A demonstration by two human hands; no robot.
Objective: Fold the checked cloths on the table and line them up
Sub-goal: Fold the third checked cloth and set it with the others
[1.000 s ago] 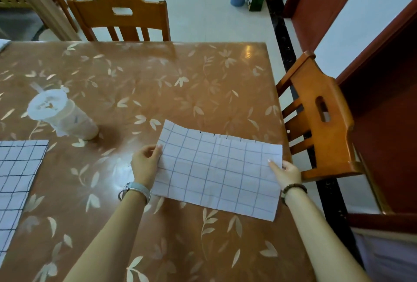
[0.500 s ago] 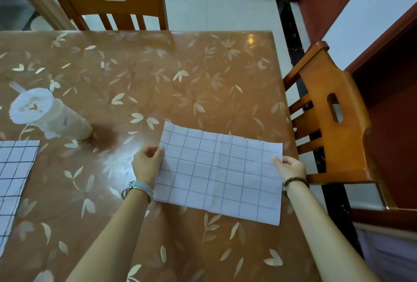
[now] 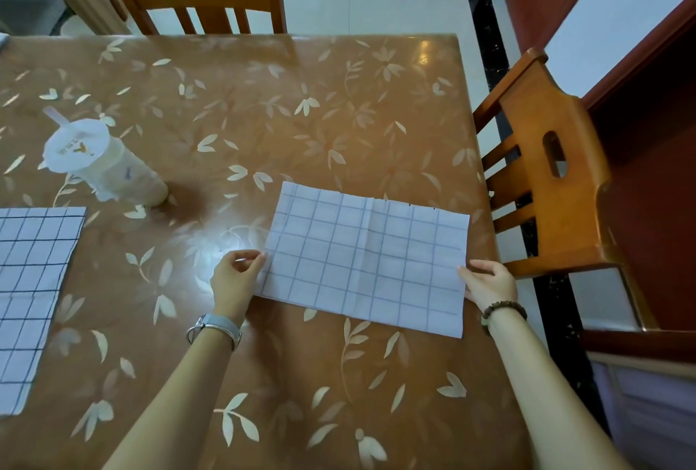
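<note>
While a checked cloth (image 3: pixel 365 258) lies flat near the right edge of the table (image 3: pixel 263 100), the left hand (image 3: pixel 235 277) pinches its left side and the right hand (image 3: pixel 489 283) grips its right side, a second cloth (image 3: pixel 34 289) lying far left.

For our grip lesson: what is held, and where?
The left hand pinches the pale checked cloth by its left edge; the right hand, its right edge.

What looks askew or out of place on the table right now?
The folded white checked cloth between the left hand and right hand lies skewed to the edge of the brown leaf-patterned table, its right end sloping nearer. Dark line ends peek along its far edge, so the layers look slightly mismatched. I see no spill.
</note>
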